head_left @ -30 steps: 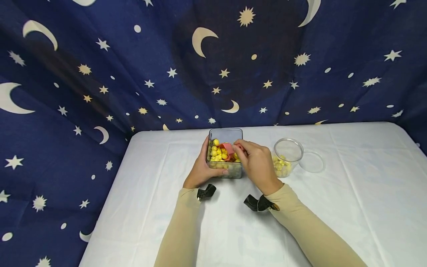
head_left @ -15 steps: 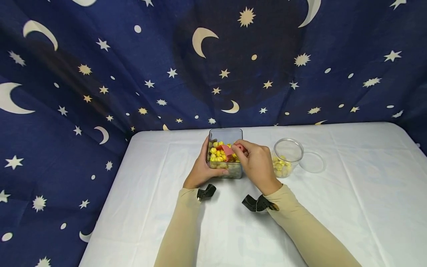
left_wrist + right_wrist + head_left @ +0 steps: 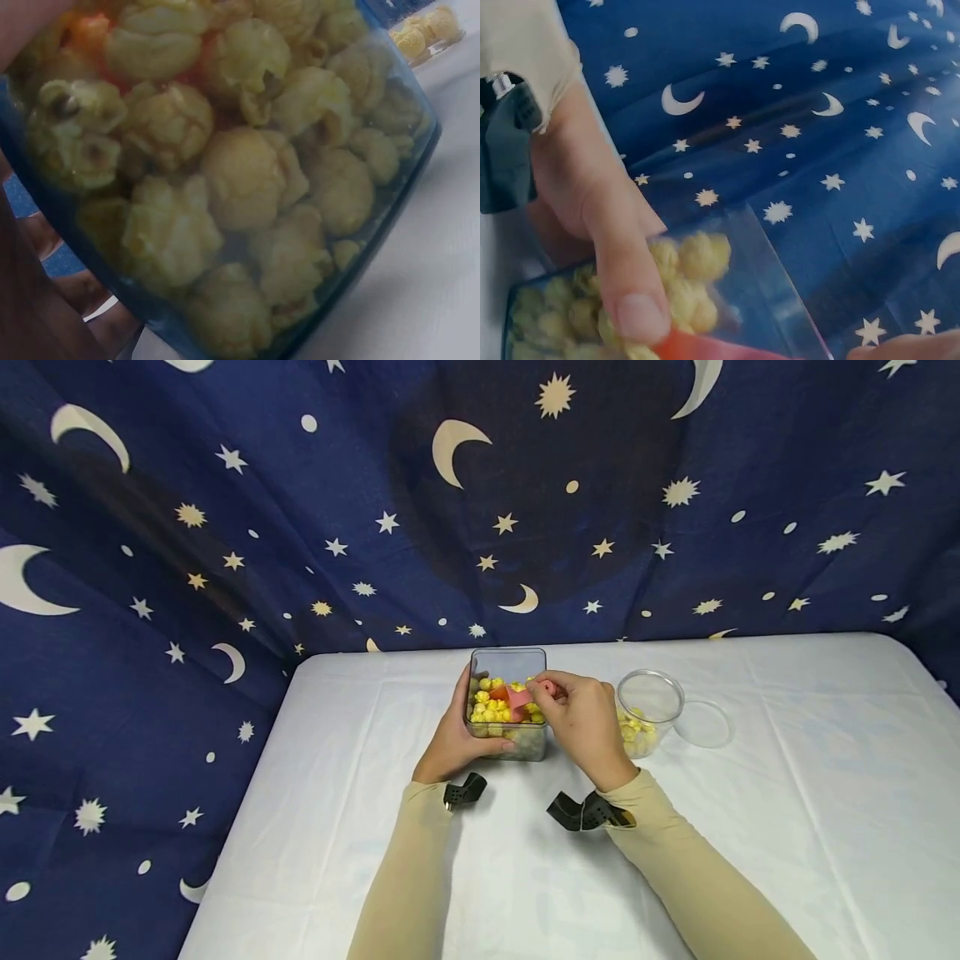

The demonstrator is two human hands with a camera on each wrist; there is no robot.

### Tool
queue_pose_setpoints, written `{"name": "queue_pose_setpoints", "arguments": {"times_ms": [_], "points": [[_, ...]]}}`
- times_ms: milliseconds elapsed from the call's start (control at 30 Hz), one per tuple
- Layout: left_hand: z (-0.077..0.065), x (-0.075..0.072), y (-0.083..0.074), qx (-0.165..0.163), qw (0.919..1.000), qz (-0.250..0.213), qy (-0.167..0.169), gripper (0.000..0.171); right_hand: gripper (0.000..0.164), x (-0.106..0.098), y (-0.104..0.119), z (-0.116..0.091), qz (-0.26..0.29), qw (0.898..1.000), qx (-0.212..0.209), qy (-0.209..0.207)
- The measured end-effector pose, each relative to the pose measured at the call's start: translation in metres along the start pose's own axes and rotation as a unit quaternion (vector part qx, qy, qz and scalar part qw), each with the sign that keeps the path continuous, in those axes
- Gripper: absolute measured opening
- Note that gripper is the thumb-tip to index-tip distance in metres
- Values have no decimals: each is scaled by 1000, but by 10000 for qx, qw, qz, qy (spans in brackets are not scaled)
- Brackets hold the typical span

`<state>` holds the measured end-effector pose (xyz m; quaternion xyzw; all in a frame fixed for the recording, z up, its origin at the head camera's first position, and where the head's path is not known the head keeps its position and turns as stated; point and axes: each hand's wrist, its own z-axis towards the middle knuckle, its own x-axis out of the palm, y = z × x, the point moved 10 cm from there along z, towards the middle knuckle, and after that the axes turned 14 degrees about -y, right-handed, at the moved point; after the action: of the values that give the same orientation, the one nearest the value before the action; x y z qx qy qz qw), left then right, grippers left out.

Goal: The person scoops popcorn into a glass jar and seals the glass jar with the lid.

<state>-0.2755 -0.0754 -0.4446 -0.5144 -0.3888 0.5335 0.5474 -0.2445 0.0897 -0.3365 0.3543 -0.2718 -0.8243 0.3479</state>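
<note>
A square clear, bluish plastic container (image 3: 508, 662) is tilted so its opening faces me. Yellow popcorn (image 3: 487, 710) fills its lower part; seen through the wall, the popcorn (image 3: 247, 180) looks large in the left wrist view. My left hand (image 3: 456, 743) grips the container, thumb across the front and fingers behind. Inside the opening, a pink-red scoop (image 3: 517, 698) reaches in among the popcorn. My right hand (image 3: 588, 720) pinches its handle between thumb and fingers. In the right wrist view the left thumb (image 3: 639, 300) presses on the container beside the scoop (image 3: 705, 348).
Right of the hands stands a round clear tub (image 3: 651, 697) with some popcorn in its bottom. Its flat clear lid (image 3: 703, 725) lies just beside it on the white tablecloth (image 3: 817, 777). A dark blue curtain (image 3: 630, 527) with moons and stars hangs behind.
The scoop has shifted slightly right with my right hand, and its angle has changed. Popcorn inside the container lies differently. My left hand and the container stay in place.
</note>
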Motion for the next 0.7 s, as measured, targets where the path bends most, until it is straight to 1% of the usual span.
{"name": "queue_pose_setpoints", "arguments": {"times_ms": [33, 100, 200, 267, 333, 400, 467, 533, 600, 633, 700], "points": [[0, 0, 0, 3, 10000, 35, -6, 128, 12, 2, 1, -1, -9, 10000, -24, 22], [2, 0, 5, 6, 10000, 60, -26, 129, 13, 5, 4, -1, -43, 9999, -87, 59], [4, -1, 16, -27, 9999, 89, -103, 130, 13, 8, 5, -1, -88, 9999, -110, 82], [6, -1, 24, -36, 9999, 55, -152, 131, 13, 9, 4, 0, -136, 9998, -67, 140], [7, -2, 27, 11, 9998, 19, -179, 131, 13, 9, 1, 2, -177, 9996, 14, 226], [7, -2, 26, 106, 9998, -55, -188, 130, 12, 6, -4, 4, -179, 9993, 164, 276], [7, -2, 25, 209, 9996, -48, -205, 130, 13, 4, -10, 5, -105, 9985, 421, 328], [7, -2, 24, 288, 9993, -59, -221, 129, 14, 0, -17, 5, 25, 9970, 721, 288], [7, -3, 24, 296, 9993, -27, -228, 129, 15, -3, -23, 6, 165, 9944, 1020, 202], [7, -3, 24, 292, 9993, -18, -230, 129, 15, -4, -25, 6, 238, 9935, 1106, 155], [7, -4, 24, 269, 9994, -16, -238, 129, 15, -4, -24, 5, 277, 9935, 1099, 92]]}}
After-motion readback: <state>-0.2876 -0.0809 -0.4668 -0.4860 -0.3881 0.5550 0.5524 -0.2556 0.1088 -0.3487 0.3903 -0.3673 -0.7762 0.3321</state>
